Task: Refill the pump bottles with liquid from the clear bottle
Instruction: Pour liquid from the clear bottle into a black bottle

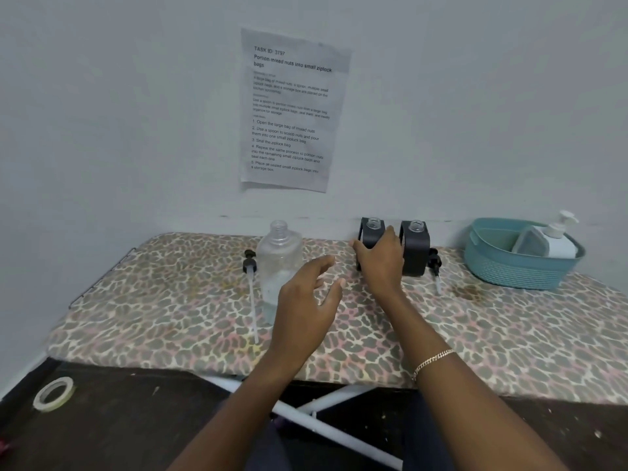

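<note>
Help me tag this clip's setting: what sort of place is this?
Likely a makeshift recording station in a plain room: a leopard-print ironing board used as table, a printed task sheet on the wall.

Clear bottle upright, uncapped, liquid low inside. Two black pump bottles side by side at the wall, necks open: left pump bottle gripped by right hand, right pump bottle untouched. Left pump head lies flat beside the clear bottle, right pump head beside the right pump bottle.

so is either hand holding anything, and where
The right hand grips the left black pump bottle round its body, below the neck. The left hand holds nothing, open by the clear bottle.
</note>
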